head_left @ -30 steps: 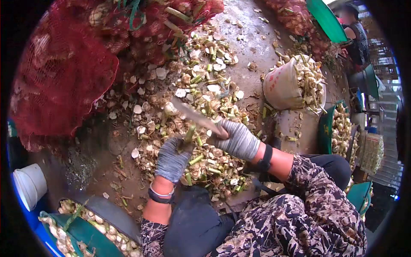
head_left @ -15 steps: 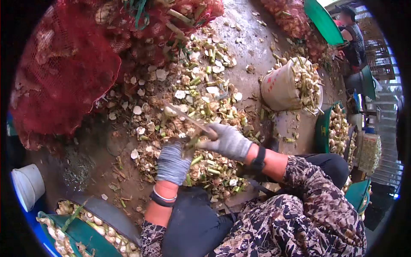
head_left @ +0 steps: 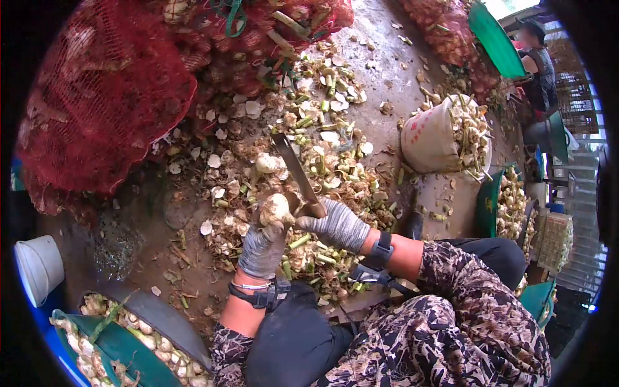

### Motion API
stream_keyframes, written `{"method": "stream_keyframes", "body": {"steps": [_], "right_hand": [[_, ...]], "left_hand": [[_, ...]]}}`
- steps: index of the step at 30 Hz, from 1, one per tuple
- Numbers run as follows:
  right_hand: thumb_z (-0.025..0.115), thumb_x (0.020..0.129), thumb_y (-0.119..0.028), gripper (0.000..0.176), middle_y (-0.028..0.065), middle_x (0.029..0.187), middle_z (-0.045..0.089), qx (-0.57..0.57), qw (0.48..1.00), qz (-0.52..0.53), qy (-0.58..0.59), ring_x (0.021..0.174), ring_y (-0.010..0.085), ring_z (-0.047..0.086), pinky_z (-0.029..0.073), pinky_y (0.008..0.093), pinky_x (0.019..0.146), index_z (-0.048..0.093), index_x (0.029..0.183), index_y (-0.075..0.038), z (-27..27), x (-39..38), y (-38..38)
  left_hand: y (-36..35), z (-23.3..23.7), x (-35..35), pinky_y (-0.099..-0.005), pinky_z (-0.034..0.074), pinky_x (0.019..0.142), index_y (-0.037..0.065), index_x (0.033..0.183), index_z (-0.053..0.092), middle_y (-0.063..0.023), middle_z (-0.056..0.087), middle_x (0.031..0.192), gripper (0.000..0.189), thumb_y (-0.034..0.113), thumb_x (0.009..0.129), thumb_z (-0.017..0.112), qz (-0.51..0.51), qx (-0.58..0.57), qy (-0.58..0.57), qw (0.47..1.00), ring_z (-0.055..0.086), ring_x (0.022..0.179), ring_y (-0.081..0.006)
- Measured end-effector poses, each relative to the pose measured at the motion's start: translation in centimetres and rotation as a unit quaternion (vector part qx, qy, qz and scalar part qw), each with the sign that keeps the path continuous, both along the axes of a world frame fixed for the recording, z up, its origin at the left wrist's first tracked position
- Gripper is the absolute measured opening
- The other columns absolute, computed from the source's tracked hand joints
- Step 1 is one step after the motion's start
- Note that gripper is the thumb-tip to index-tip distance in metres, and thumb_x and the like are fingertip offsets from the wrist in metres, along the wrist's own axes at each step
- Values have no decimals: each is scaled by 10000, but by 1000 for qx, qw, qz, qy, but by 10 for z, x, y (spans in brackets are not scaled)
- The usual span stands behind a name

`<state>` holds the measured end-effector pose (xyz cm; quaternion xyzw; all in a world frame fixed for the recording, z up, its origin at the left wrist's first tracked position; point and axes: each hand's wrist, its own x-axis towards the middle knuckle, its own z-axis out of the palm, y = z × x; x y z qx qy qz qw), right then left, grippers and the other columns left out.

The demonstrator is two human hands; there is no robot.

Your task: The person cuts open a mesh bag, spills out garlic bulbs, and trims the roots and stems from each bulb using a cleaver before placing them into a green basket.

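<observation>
My left hand [head_left: 263, 248], in a grey knit glove, grips a garlic bulb [head_left: 276, 209] with its pale round side facing up. Close on the right, my gloved right hand [head_left: 338, 226] is wrapped round the handle of a knife [head_left: 298, 171]. The flat blade points up and away to the left, past the bulb. My right thumb lies right beside the bulb's stem end. Below both hands spreads a heap of garlic trimmings [head_left: 329, 174], with cut stems, roots and papery skins. Another whitish bulb [head_left: 265, 163] lies on the heap just left of the blade.
Red mesh sacks of garlic [head_left: 109, 103] rise at the left. A tilted pail of stems [head_left: 429, 138] lies beyond the heap. Green tubs of garlic [head_left: 487, 205] stand at the right, another tub [head_left: 126, 348] at lower left near a white bucket [head_left: 40, 267]. A person [head_left: 538, 64] is at far right.
My left hand has turned up, bringing the garlic bulb into plain view. The knife blade has swung more upright and is sharper now. The whole view has shifted slightly.
</observation>
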<state>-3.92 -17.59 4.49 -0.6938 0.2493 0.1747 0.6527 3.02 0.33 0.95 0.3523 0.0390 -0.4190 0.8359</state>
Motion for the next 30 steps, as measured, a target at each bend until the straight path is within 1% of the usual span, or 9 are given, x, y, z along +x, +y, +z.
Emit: {"method": "stream_keyframes", "body": {"steps": [7, 10, 12, 14, 17, 23, 27, 29, 30], "right_hand": [[711, 841, -297, 272, 171, 863, 654, -284, 944, 138, -93, 775, 383, 644, 518, 421, 673, 623, 1021, -113, 49, -1, -23], [675, 782, -210, 208, 145, 783, 625, -356, 880, 285, -135, 776, 366, 653, 512, 461, 648, 585, 945, -119, 74, 0, -33], [659, 808, -220, 175, 140, 765, 620, -366, 863, 322, -131, 749, 364, 650, 508, 454, 635, 583, 929, -118, 82, 3, -33], [613, 847, -226, 128, 137, 733, 607, -375, 843, 364, -127, 711, 357, 647, 498, 454, 605, 570, 899, -117, 87, 5, -33], [628, 817, -202, 134, 140, 736, 610, -371, 841, 381, -98, 719, 360, 649, 500, 458, 606, 577, 906, -115, 85, 8, -33], [595, 826, -182, 149, 147, 768, 625, -372, 832, 407, -59, 750, 361, 661, 505, 481, 614, 573, 953, -107, 64, 2, -42], [604, 813, -191, 176, 157, 782, 642, -388, 829, 392, -95, 743, 361, 665, 511, 474, 618, 586, 961, -97, 43, -3, -55], [597, 839, -219, 178, 181, 811, 668, -394, 859, 325, -28, 761, 364, 672, 520, 466, 636, 615, 964, -93, 21, -6, -74], [590, 856, -235, 186, 189, 821, 673, -440, 856, 271, 10, 771, 367, 673, 522, 461, 645, 625, 970, -92, 1, -12, -100]], "left_hand": [[-6, 19, 6, -413, 392, 1074, 60, 1339, 493, -95, 547, 1312, 574, 206, 839, 735, -33, -50, -27, 998, 519, 1219, -262], [24, -77, -13, -366, 382, 1078, 49, 1371, 450, -105, 544, 1317, 423, 302, 1032, 452, -88, 228, -384, 890, 514, 1216, -217], [52, -106, -22, -385, 379, 1081, 70, 1421, 378, -103, 441, 1421, 470, 302, 1020, 459, -126, 108, -303, 938, 465, 1267, -234], [51, -107, -28, -370, 415, 1060, 42, 1385, 437, -119, 499, 1380, 424, 276, 1031, 444, -60, -109, 6, 992, 515, 1228, -235], [60, -113, -21, -397, 365, 1087, 108, 1443, 377, -65, 421, 1461, 521, 349, 996, 494, -183, 260, -395, 862, 432, 1303, -245], [71, -128, -39, -374, 440, 1040, 31, 1414, 415, -123, 514, 1379, 430, 153, 1007, 475, -147, 31, -163, 975, 534, 1224, -247], [22, -10, -6, -328, 514, 890, 29, 1368, 452, -121, 593, 1242, 511, 103, 893, 626, -131, 240, -692, 668, 600, 1091, -221], [-9, 44, -4, -303, 520, 823, 33, 1278, 483, -85, 595, 1105, 611, 136, 752, 777, -90, 248, -294, 919, 599, 981, -191], [-3, 41, -6, -314, 522, 841, 41, 1282, 463, -74, 600, 1087, 624, 129, 749, 776, -104, 255, -365, 889, 604, 964, -183]]}}
